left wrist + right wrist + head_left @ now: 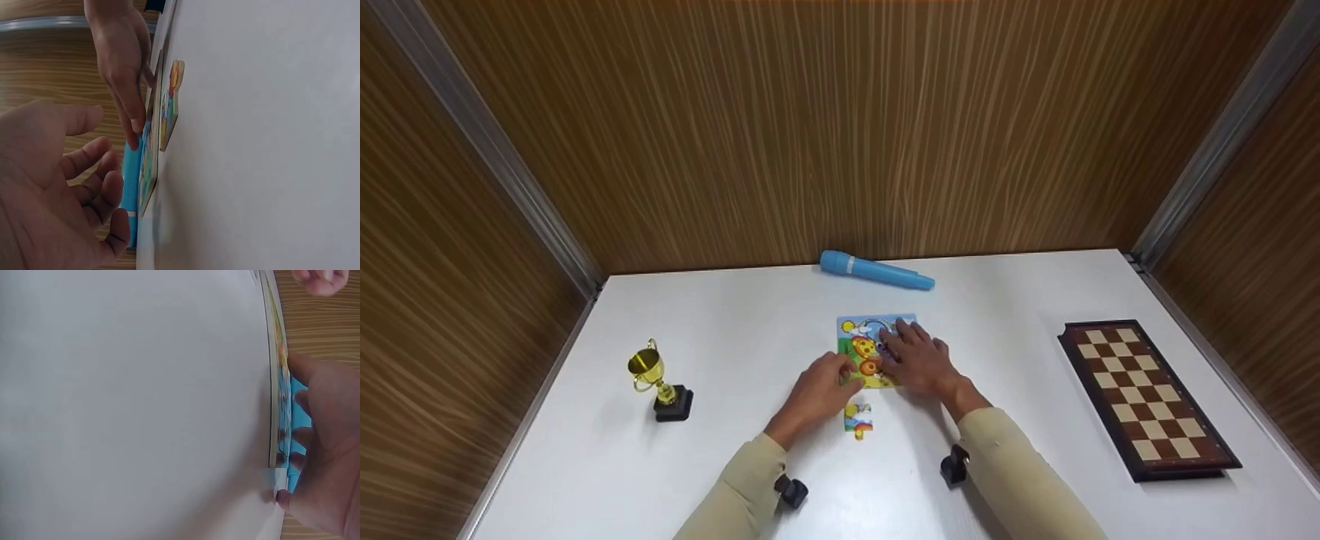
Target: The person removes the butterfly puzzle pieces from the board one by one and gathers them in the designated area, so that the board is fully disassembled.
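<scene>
Right hand presses flat, fingers straight, on the puzzle mid-desk. Left hand rests loose-fingered at the puzzle's left edge, gripping nothing. A loose piece lies just toward the desk's front edge; any sideways push could shift the puzzle.

Glossy gold trophy, matt table

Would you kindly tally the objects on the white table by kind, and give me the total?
Puzzle board: 1
Loose puzzle piece: 1
Blue torch: 1
Gold trophy: 1
Chessboard: 1
Total: 5

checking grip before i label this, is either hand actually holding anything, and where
Nothing is gripped. The right hand presses flat on the puzzle; the left hand hovers at its lower left corner.
</scene>
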